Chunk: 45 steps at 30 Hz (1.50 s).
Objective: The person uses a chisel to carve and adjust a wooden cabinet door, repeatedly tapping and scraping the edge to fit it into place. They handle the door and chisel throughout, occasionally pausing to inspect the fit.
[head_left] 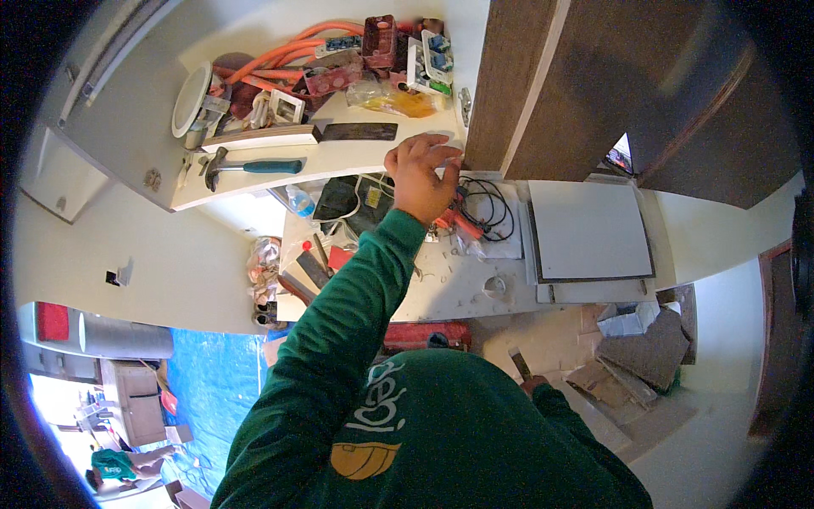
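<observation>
The left hand [420,174] is raised to the front edge of a white shelf [356,157], close beside the brown cabinet side [509,76] that stands at 3 o'clock from it. Its fingers are bent with the tips drawn near together at the shelf's lip; whether they pinch anything I cannot tell. A small metal clip [465,103] lies on the shelf at about 1 o'clock from the hand, just inside the corner where shelf meets cabinet.

The right hand [532,386] is low, at 5 o'clock from the left, mostly hidden by the green sleeve; it is closed around a flat-bladed tool [518,362] whose blade points up toward 11 o'clock.

On the shelf at 9 o'clock from the left hand sits a dark flat bar [359,131], then a hammer [250,167] with a teal handle lying along the front edge. Behind them are orange tubing [292,51], red wall boxes [379,38] and a white round fitting [188,99], leaving bare room only along the front strip.

Below the hand, at 5 o'clock, a coil of black cable [487,204] lies on a dusty worktop [458,284], and a white board [588,229] lies flat at 4 o'clock, well apart from the hand
</observation>
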{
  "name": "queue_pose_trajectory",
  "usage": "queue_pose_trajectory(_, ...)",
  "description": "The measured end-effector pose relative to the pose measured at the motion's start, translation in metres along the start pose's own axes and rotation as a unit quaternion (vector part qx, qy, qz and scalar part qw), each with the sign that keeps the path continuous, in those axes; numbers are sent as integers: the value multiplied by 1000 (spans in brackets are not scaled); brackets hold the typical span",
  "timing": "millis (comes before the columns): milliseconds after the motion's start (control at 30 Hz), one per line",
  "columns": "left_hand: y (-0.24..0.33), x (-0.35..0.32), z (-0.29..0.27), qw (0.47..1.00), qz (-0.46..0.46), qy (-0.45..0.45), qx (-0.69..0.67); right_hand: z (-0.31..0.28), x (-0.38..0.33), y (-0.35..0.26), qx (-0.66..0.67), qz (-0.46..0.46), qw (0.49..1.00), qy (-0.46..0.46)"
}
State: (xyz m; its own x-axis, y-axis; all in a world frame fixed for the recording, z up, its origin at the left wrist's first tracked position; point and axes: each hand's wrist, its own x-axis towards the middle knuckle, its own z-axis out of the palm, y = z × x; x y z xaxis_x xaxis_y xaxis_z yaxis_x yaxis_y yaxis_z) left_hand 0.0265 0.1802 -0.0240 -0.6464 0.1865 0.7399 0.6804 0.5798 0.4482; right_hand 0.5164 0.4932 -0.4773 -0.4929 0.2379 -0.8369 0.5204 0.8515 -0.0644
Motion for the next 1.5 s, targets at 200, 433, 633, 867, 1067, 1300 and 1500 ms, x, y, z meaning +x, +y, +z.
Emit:
queue_pose_trajectory(200, -8, -6, 25, 999, -8, 9, -35, -2, 43, -5, -86, -75, 993, -1)
queue_pose_trajectory(433, 10, -4, 20, 999, -22, 43, -9, -116, 69, -129, -113, -108, 988, -13)
queue_pose_trajectory(633, -15, -130, -36, 989, 13, -135, -61, -167, 64, -235, -160, -151, 976, -11)
queue_pose_trajectory(867, -56, -408, -130, 756, -383, -528, 55, -177, 62, -314, -227, -199, 953, -24)
queue_pose_trajectory(1067, -40, -466, -150, 728, -502, -457, -92, -174, 58, -354, -274, -220, 935, -36)
queue_pose_trajectory(1300, -22, -504, -214, 736, -634, -228, -66, -173, 55, -377, -303, -232, 923, -43)
queue_pose_trajectory(1500, -7, -590, -227, 495, -803, -44, -329, -175, 54, -385, -309, -227, 923, -46)
